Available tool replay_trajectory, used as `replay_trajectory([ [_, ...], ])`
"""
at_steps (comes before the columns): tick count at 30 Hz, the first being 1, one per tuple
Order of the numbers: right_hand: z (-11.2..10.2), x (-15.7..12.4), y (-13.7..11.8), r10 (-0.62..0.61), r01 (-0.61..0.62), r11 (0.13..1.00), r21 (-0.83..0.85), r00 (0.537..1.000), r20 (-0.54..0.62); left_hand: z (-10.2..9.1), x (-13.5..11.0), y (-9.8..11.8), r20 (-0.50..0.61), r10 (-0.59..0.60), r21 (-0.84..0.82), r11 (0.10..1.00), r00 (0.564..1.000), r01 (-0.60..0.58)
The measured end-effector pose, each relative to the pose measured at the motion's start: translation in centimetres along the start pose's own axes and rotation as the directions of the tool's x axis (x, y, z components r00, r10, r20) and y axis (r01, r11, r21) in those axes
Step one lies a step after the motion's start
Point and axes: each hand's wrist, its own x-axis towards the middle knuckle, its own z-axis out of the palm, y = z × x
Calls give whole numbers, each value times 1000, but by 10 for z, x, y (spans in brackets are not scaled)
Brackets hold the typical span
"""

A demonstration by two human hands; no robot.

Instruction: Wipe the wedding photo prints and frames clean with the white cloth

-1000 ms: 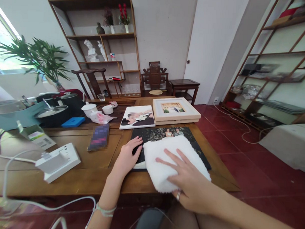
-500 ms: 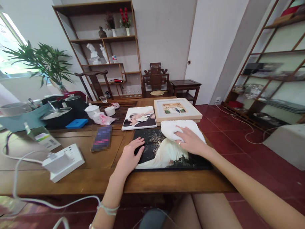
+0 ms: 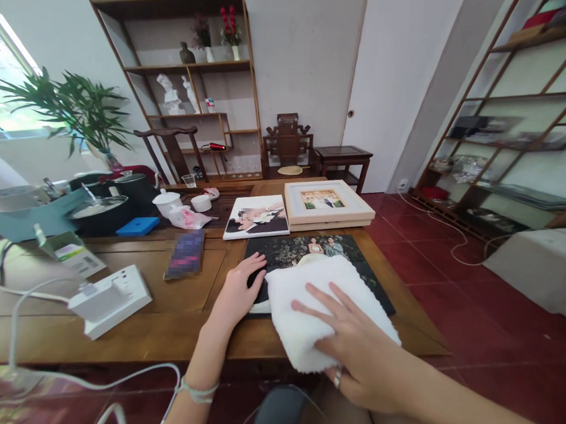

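Observation:
A large dark photo print (image 3: 291,252) of a couple lies flat on the wooden table (image 3: 178,295). My left hand (image 3: 237,291) rests open on its left edge, fingers flat. My right hand (image 3: 352,347), fingers spread, presses a white fluffy cloth (image 3: 308,299) onto the near half of the print. The cloth hides most of the picture's lower part.
Behind the print lie a smaller photo (image 3: 257,216) and a stacked white picture frame (image 3: 327,204). To the left are a phone (image 3: 185,254), a white power strip (image 3: 110,300) with cables, pots (image 3: 97,208), a teapot (image 3: 166,202). Shelves line both walls.
My right hand has drawn the cloth from the far right corner of the print back down to its near edge. The left hand has stayed on the left edge.

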Motion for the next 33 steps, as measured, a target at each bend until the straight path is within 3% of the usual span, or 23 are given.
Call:
replay_trajectory([
  [4,-7,6,12,-5,5,1000,29,1000,-14,0,0,0,-2,5,-3,1000,1000,-5],
  [11,-18,58,86,84,-98,992,-80,984,-157,0,0,1,-37,14,-17,1000,999,-15],
  [14,-20,74,105,108,-129,986,-104,977,-186,-1,0,1,-31,10,-16,1000,999,-11],
  [17,-16,75,97,115,-138,984,-117,976,-182,0,0,1,-26,5,-18,1000,1000,-6],
  [23,-2,34,21,25,-27,999,-45,998,-58,-1,1,1,2,-6,-13,1000,1000,6],
  [26,1,15,-3,-36,36,999,5,999,1,-3,1,2,33,0,-10,1000,999,1],
  [29,-1,13,2,-53,53,998,35,999,-2,-3,0,2,37,1,-8,1000,999,-1],
  [33,-8,33,41,79,-81,996,-24,994,-80,-1,0,1,-5,-7,-17,1000,1000,7],
])
